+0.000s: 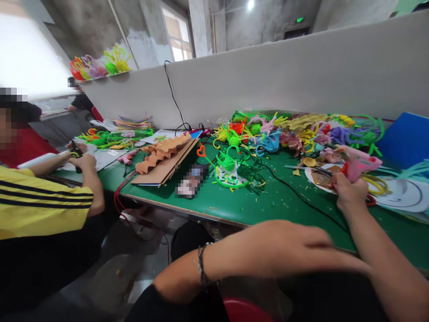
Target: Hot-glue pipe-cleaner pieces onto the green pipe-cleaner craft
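My right hand [350, 192] is closed around a pink glue gun [360, 163] at the right of the green table. Just left of those fingers, a thin metal blade [323, 171], probably scissors, points left. My left hand [288, 248] is blurred, its fingers stretched towards my right forearm; whether they touch it cannot be made out. No object shows in it. A small green pipe-cleaner piece [228, 163] on a round white base [231, 176] stands mid-table, with an orange heart [201, 151] on a stem beside it. White paper [407, 194] lies beyond my right hand.
Bundles of coloured pipe cleaners [268, 134] line the table's back by a grey partition [284, 80]. A phone [191, 181], cardboard sheets [167, 165] and a black cable [301, 192] lie on the table. At left, a yellow-sleeved person [43, 201] works with black-handled scissors.
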Action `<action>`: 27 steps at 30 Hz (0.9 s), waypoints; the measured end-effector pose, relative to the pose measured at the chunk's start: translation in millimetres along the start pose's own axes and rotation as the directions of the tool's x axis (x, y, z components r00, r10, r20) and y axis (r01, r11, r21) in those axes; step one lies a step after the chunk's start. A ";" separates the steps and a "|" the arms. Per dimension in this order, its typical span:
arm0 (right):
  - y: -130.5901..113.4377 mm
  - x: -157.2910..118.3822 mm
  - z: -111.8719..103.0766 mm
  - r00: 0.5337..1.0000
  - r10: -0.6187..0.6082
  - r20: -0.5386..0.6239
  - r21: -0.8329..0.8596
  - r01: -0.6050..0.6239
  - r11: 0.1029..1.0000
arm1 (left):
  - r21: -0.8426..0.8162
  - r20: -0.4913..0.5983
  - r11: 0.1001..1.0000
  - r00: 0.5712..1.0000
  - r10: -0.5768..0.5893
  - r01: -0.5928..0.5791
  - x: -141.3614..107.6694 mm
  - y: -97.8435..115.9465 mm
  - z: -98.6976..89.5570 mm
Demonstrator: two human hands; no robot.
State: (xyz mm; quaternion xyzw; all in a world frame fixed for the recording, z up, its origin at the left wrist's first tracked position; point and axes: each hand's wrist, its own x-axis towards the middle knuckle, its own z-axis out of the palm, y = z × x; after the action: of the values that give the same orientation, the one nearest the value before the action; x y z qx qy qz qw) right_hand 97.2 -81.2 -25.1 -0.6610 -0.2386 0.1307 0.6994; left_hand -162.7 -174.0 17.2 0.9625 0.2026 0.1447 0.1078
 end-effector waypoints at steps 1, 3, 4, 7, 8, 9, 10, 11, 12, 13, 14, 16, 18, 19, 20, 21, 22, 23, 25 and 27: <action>-0.9 -0.6 0.3 1.000 0.003 0.005 0.000 -0.003 1.000 | -0.001 0.024 0.998 0.998 0.061 -0.061 -2.9 -12.9 -0.8; -2.4 -1.9 0.9 1.000 0.011 0.020 -0.004 -0.011 1.000 | 0.096 -0.032 0.971 0.976 -0.216 0.218 -11.2 -41.8 3.7; -2.8 -2.5 1.1 1.000 0.014 0.025 -0.007 -0.014 1.000 | 0.145 -0.044 0.918 0.930 -0.365 0.368 -15.8 -56.1 7.7; -3.5 -4.1 1.5 0.999 0.020 0.032 -0.021 -0.019 1.000 | 0.227 -0.102 0.758 0.789 -0.606 0.612 -25.0 -89.9 18.2; -3.6 -4.7 1.5 0.999 0.020 0.031 -0.026 -0.019 0.999 | 0.240 -0.117 0.727 0.762 -0.636 0.644 -25.4 -96.8 20.1; -3.9 -5.2 1.6 0.999 0.019 0.030 -0.032 -0.018 0.999 | 0.249 -0.127 0.709 0.748 -0.652 0.660 -24.4 -101.5 21.3; -4.2 -5.6 1.7 0.999 0.019 0.031 -0.037 -0.017 0.999 | 0.257 -0.131 0.692 0.734 -0.666 0.674 -22.4 -104.5 21.9; -4.7 -6.0 1.8 0.999 0.018 0.034 -0.041 -0.017 0.999 | 0.265 -0.131 0.679 0.723 -0.678 0.685 -19.7 -106.2 22.2; -5.3 -6.2 2.0 0.999 0.018 0.039 -0.044 -0.016 0.999 | 0.271 -0.128 0.669 0.715 -0.687 0.692 -16.8 -107.0 22.4; -5.9 -6.4 2.2 0.999 0.018 0.042 -0.046 -0.016 0.999 | 0.277 -0.123 0.663 0.710 -0.693 0.695 -14.1 -107.4 22.8; -6.5 -6.5 2.5 0.999 0.018 0.043 -0.050 -0.016 0.999 | 0.282 -0.118 0.659 0.707 -0.698 0.697 -11.9 -107.7 23.3; -7.8 -6.7 2.9 0.999 0.016 0.037 -0.059 -0.014 0.998 | 0.293 -0.110 0.652 0.703 -0.703 0.699 -9.1 -108.3 24.9; -9.0 -7.4 3.2 0.999 0.015 0.037 -0.069 -0.012 0.998 | 0.304 -0.107 0.649 0.702 -0.704 0.698 -8.1 -109.4 26.7; -9.5 -7.9 3.2 0.999 0.014 0.039 -0.074 -0.011 0.997 | 0.309 -0.107 0.648 0.702 -0.704 0.697 -7.8 -109.9 27.4; -10.1 -8.6 3.1 0.999 0.013 0.042 -0.080 -0.009 0.997 | 0.313 -0.109 0.647 0.703 -0.703 0.696 -7.6 -110.3 28.0; -10.6 -9.4 2.9 0.999 0.011 0.045 -0.086 -0.008 0.996 | 0.317 -0.111 0.646 0.704 -0.702 0.694 -7.4 -110.4 28.5; -10.9 -10.1 2.7 0.999 0.010 0.047 -0.093 -0.005 0.996 | 0.321 -0.113 0.647 0.706 -0.699 0.692 -7.2 -110.3 29.0; -11.1 -10.8 2.4 0.999 0.008 0.047 -0.101 -0.003 0.995 | 0.324 -0.114 0.649 0.709 -0.696 0.689 -7.1 -109.8 29.3; -11.1 -11.5 2.0 0.999 0.006 0.052 -0.117 0.001 0.993 | 0.328 -0.114 0.658 0.720 -0.685 0.678 -7.3 -107.9 29.8; -10.8 -11.6 1.7 0.998 0.006 0.060 -0.128 0.002 0.992 | 0.329 -0.107 0.674 0.735 -0.670 0.662 -7.9 -105.4 29.9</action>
State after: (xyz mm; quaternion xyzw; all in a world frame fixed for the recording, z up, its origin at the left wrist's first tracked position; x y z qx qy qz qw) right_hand 85.0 -86.5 -16.3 -0.7004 -0.2671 0.1356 0.6478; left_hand -197.7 -87.5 -40.6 0.8272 0.5597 0.0467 -0.0149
